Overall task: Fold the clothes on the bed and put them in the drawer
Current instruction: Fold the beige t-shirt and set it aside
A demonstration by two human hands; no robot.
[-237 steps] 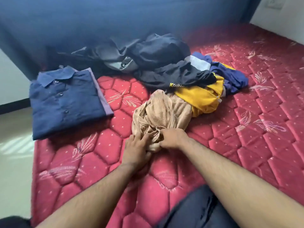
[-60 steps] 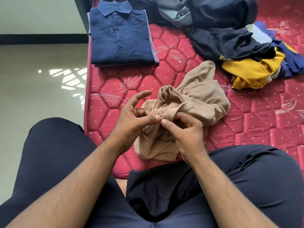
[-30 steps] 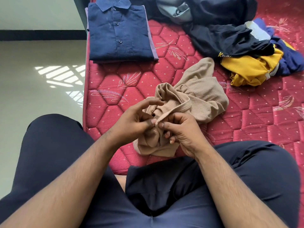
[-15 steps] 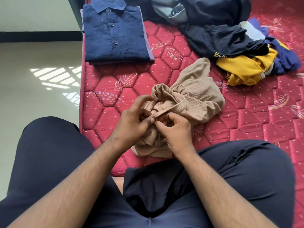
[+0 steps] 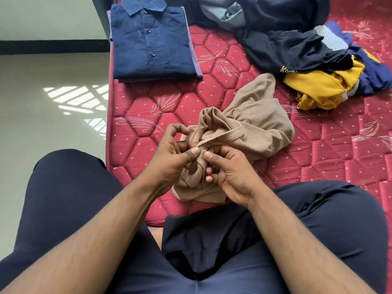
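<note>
Folded navy shirt [image 5: 151,42] sits far-left of the tan shirt, collar pointing away from the person, long axis running away too, square at the corner of the red mattress [image 5: 318,158]. A lilac edge peeks out under its right side.

Left hand [image 5: 169,158] – thumb & curled fingers pinching a fold of the tan shirt [image 5: 250,128], index finger arched above the cloth. Right hand [image 5: 230,172] just beside it, thumb tips almost touching, fingers curled round the same bunched bit of fabric. Both hands clamped on it.

Tan shirt itself: crumpled, near end gathered at the mattress edge by the person's lap, rest trailing up & to the right, so long axis runs diagonally away from the hands. Can't tell which end is the collar.

Up-right of the tan shirt: unfolded pile. Dark garment [image 5: 292,49] w/ yellow lettering, "Kodn" readable, rest hidden in a fold. Yellow garment [image 5: 322,88] below that, blue one [image 5: 375,75] at the far right. Grey piece [image 5: 224,15] at the top edge. Dark trousers [image 5: 63,209] fill the foreground.
</note>
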